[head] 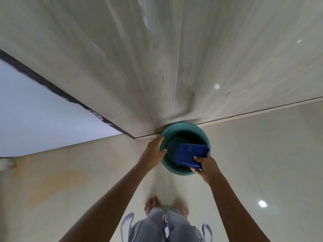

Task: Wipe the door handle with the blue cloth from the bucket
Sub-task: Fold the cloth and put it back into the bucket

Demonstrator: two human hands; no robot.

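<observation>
Knees in grey jeans [164, 227] at bottom edge, bare feet on the tile floor [262, 154]. Blue cloth [187, 154], folded, sits in the teal bucket [201, 135], tipped up on its near-right wall; long axis runs near-left to far-right, folded end pointing far-right. Right hand [208, 167] pinches its near corner, fingers closed on it. Left hand [153, 151] grips bucket's left rim. Bucket touches the wall base. Risk, prob.: one-corner pinch lets cloth unfold or slip. Door handle not in view.

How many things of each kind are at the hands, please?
Bucket: 1
Cloth: 1
Hands: 2, left on the bucket rim, right holding the cloth
Total: 4
</observation>
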